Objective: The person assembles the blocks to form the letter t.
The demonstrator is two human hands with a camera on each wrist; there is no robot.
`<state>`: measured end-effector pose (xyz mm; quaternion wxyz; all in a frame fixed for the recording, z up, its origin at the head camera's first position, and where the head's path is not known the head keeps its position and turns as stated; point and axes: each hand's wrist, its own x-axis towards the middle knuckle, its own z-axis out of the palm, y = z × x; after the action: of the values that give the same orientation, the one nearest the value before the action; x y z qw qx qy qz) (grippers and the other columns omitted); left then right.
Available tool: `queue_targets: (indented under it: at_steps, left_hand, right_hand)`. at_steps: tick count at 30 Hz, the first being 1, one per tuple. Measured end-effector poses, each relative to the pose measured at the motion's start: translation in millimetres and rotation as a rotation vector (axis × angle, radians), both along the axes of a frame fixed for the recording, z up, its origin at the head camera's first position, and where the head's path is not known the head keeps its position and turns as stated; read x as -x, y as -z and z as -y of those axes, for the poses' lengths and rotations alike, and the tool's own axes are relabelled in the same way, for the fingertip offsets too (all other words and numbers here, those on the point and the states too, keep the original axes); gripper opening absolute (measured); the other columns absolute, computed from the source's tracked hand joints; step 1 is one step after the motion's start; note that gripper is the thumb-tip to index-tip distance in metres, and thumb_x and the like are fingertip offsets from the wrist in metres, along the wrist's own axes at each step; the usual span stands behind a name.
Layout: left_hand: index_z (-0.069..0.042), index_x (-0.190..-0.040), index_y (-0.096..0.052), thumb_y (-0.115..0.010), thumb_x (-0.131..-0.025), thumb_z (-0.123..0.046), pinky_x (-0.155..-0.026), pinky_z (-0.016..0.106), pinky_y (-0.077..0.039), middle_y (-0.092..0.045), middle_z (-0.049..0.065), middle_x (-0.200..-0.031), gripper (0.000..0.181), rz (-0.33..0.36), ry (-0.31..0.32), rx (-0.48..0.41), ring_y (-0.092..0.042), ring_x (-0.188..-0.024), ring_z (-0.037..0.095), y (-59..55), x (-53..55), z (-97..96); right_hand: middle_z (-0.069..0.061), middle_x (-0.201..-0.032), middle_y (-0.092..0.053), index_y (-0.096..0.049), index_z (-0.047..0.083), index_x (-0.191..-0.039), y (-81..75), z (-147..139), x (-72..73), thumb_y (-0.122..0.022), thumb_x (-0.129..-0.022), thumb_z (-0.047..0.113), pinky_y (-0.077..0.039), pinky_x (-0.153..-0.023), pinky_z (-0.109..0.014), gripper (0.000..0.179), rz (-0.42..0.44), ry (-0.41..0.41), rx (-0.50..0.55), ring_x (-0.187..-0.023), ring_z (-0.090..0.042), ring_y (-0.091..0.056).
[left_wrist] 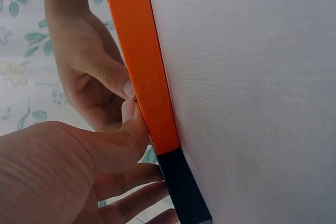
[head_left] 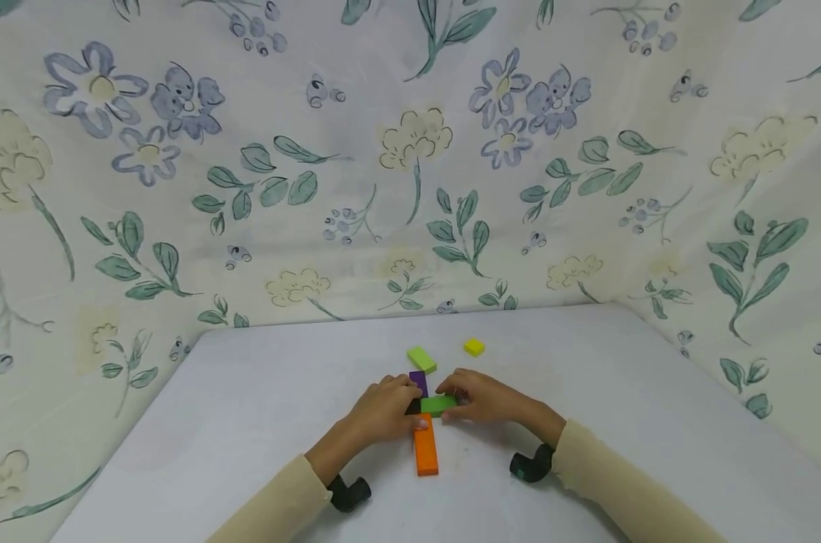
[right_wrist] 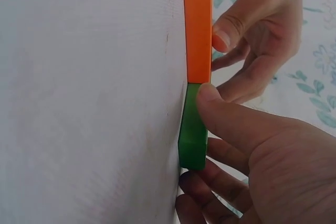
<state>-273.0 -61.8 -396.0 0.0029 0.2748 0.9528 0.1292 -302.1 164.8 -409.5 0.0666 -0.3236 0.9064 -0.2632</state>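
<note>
On the white table several coloured blocks meet in a cross-like shape. My left hand curls over the black block, its fingers at that block's side and its thumb on the end of the long orange block. My right hand pinches the green block between thumb and fingers, on the opposite side. The orange block's end touches both the black and green blocks. Just beyond them lies a purple block, partly covered by the left fingertips in the head view.
A light green block lies farther back, near the purple one. To its right sits a small yellow block. Behind the table hangs a flower-patterned cloth. Each wrist carries a black device.
</note>
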Motion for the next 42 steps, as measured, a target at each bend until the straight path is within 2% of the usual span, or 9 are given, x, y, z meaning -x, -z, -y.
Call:
queue_targets:
  at_steps: [18,31,42]
  left_hand:
    - [-0.007,-0.122,-0.07,-0.075,-0.087,-0.042,-0.1,0.052,-0.049,-0.064,0.01,-0.131,0.05,0.001,-0.022,-0.029,-0.058,-0.121,0.031,5.2,0.6,0.3]
    - [-0.009,-0.126,-0.069,-0.075,-0.087,-0.044,-0.101,0.053,-0.049,-0.063,0.009,-0.135,0.053,0.003,-0.036,-0.044,-0.058,-0.122,0.032,12.0,6.8,3.3]
    - [-0.008,-0.126,-0.069,-0.075,-0.087,-0.042,-0.1,0.053,-0.048,-0.063,0.009,-0.133,0.051,0.012,-0.033,-0.058,-0.057,-0.121,0.032,9.5,6.6,3.0]
  right_hand:
    - [0.003,-0.104,-0.063,-0.065,0.011,-0.124,1.3,-1.1,1.3,-0.077,-0.088,0.031,-0.053,-0.086,-0.027,0.043,0.013,-0.012,0.023,-0.094,-0.014,-0.056]
    - [0.0,-0.105,-0.061,-0.065,0.008,-0.123,0.1,-1.4,-0.3,-0.077,-0.088,0.029,-0.056,-0.088,-0.031,0.043,0.001,-0.014,0.044,-0.094,-0.016,-0.059]
    - [-0.004,-0.11,-0.064,-0.063,0.006,-0.123,0.3,-3.9,1.5,-0.078,-0.088,0.026,-0.057,-0.092,-0.036,0.043,-0.004,-0.006,0.063,-0.1,-0.018,-0.063]
